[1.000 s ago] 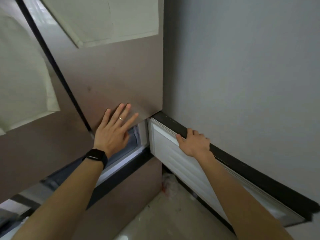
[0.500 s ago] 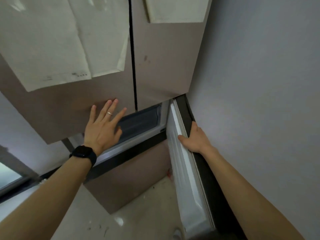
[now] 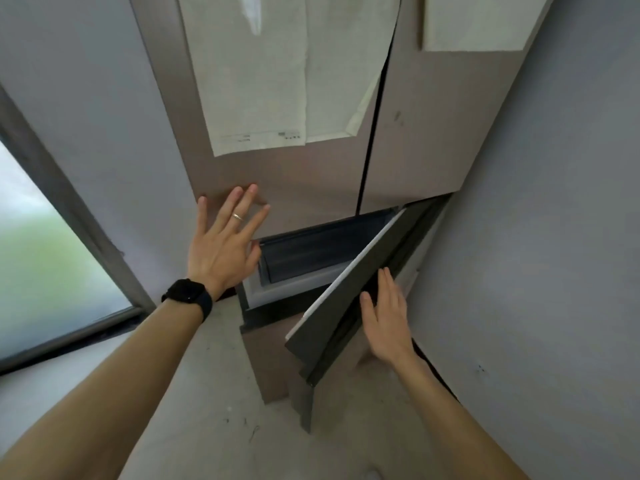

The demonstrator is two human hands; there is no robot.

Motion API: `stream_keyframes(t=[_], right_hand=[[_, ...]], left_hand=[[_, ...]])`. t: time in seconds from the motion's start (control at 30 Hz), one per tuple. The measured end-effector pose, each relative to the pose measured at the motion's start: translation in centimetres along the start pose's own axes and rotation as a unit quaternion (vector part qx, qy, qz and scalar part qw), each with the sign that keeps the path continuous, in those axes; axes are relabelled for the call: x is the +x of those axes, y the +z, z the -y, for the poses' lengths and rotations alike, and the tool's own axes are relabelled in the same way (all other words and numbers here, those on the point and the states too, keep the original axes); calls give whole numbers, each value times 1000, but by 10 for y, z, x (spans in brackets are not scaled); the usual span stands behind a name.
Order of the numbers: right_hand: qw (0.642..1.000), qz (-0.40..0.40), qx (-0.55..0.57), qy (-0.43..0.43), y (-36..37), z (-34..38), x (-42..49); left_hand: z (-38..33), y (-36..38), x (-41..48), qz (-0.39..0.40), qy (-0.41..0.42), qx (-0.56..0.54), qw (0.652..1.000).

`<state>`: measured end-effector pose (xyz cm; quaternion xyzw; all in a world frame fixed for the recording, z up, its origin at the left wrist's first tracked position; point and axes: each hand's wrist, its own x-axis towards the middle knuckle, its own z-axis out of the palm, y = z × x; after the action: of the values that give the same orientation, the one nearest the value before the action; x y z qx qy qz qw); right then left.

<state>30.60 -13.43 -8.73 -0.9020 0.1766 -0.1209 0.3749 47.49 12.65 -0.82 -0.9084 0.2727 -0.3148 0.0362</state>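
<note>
Right hand lies flat against the dark side of the half-open lower fridge door, fingers straight and together, thumb spread a little, gripping nothing. This door stands at an angle, its white edge on the far side from the palm, and behind it the dark freezer compartment shows. Left hand, up and across from the right one, presses open-palmed on the bottom of the upper left fridge door, fingers fanned, a ring on one finger and a black watch on the wrist. Pale protective sheets hang above those fingers. A grey wall runs just beside the right hand.
</note>
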Motion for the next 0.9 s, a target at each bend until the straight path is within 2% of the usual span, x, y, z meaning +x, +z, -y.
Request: stream_keyframes(t=[0.13,0.23,0.3,0.37,0.47,0.5,0.6,0.67,0.9], right_hand=[[999,-12,28,22,25,17,7],[992,-59,101,57,46,39,12],[969,-75,193,135,58,50,13],[929,-56,280,238,67,60,14],[897,-32,347,272,80,67,15],[895,-31,360,262,85,70,15],[886,-13,396,241,101,75,17],[882,6,406,239,107,79,21],[899,24,373,228,116,94,43]], left_hand=[[9,-1,-7,-8,-47,-18,999],[8,-3,-13,-32,-131,-79,988],[4,-4,-17,-79,-192,-147,967],[1,-6,-17,-125,-247,-216,936],[2,-10,-12,-113,-317,-325,884],[4,-10,-10,-107,-323,-327,882],[8,-10,-5,-107,-289,-269,913],[7,-9,-2,-96,-270,-265,921],[5,0,5,-72,-301,-253,917]])
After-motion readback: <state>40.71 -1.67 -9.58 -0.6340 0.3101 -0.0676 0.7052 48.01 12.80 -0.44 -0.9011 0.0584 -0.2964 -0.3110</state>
